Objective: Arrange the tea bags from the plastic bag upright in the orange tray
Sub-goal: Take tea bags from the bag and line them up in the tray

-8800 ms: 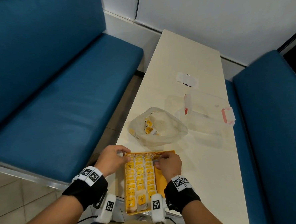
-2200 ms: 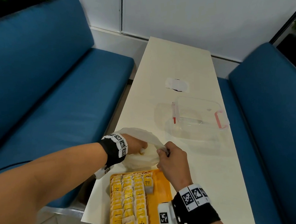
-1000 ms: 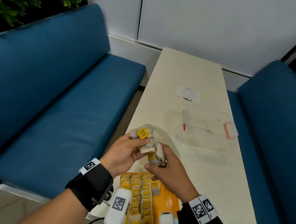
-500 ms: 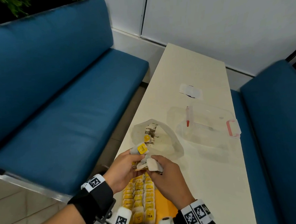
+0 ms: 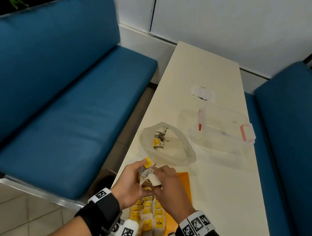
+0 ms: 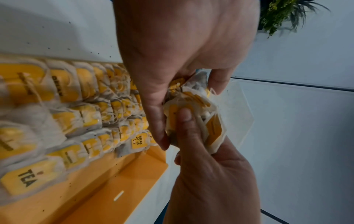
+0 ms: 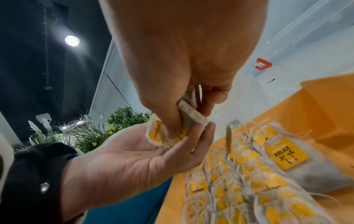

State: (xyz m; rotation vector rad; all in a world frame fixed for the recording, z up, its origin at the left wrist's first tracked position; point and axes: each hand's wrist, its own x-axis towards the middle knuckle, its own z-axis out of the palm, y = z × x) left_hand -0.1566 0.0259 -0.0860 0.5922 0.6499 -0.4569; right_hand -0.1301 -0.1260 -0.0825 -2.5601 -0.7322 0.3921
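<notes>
hands (image 5: 137,184): 2; orange tray (image 5: 182,178): 1; plastic bag (image 5: 179,153): 1; clear box (image 5: 223,132): 1

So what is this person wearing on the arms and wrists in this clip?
Both forearms are bare, with no sleeves. The left hand and right hand have no gloves. Each wrist carries a black wristband edged with a white strip of black-and-white square marker tags. A white block with another such tag hangs below the left wrist.

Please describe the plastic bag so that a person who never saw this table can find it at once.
On the long cream table between the blue benches, look just beyond the orange tray. The plastic bag lies there, left of the clear container with pink clasps. Unlike that rigid box, it is soft, crumpled and cloudy, with a few tea bags inside.
</notes>
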